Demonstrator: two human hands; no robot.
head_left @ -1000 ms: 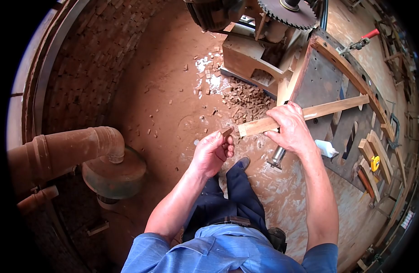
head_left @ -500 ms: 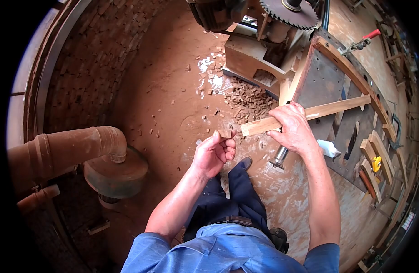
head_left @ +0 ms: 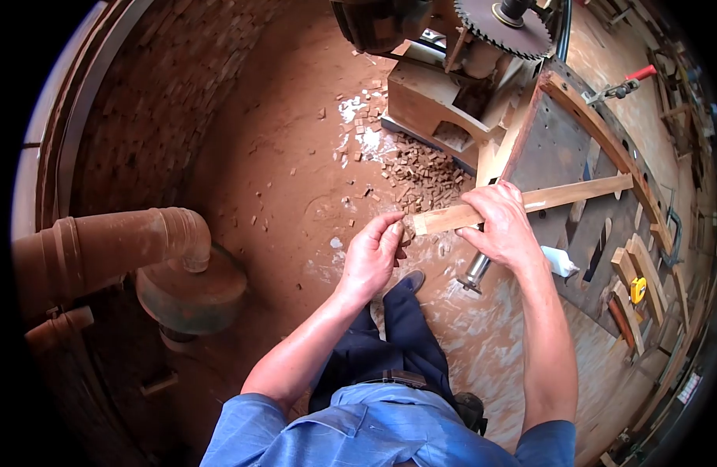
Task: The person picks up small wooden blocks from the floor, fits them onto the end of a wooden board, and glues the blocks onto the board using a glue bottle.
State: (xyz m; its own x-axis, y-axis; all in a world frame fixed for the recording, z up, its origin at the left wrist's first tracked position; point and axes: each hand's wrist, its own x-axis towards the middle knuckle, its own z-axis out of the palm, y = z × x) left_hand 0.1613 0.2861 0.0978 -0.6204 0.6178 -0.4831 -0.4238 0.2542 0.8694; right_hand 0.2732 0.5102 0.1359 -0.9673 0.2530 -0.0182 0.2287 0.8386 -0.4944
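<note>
Your right hand (head_left: 500, 223) grips the stick (head_left: 580, 192), slanting over the tabletop (head_left: 553, 132), its near end past the edge. Your left hand (head_left: 372, 255) curls beside that end; I cannot tell if it holds anything. The step looks like work there; the next move calls for steadiness. Room lies leftward; the bottle (head_left: 559, 261) sits near your right hand.

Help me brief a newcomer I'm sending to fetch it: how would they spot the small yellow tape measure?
Find the large grey metal table on the picture's right side. Toward its lower right end lie several straight, pale wooden strips. Among them is the small, rounded tape measure, its bright yellow case standing out against their pale wood.
</note>
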